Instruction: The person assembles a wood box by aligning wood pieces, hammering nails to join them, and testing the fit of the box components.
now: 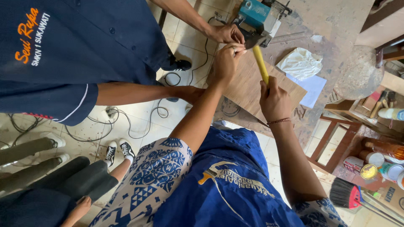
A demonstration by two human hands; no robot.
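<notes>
My right hand point(274, 100) grips the yellow handle of a hammer point(260, 63). Its dark head point(252, 42) sits over the far edge of a wooden board point(246, 86). My left hand point(226, 63) lies on the board, with its fingertips pinched together just under the hammer head. What they pinch is too small to make out. Another person in a dark blue shirt has one hand point(225, 32) right beside my fingertips. That person's other forearm point(147, 92) reaches to the board's near left side.
A teal power saw point(257, 14) stands just past the hammer head. A crumpled white cloth point(301, 63) and a paper sheet point(314, 87) lie on the dusty workbench. Cables point(126, 122) trail over the tiled floor. Cans point(370, 164), a brush point(347, 194) and a wooden frame point(332, 145) are at the right.
</notes>
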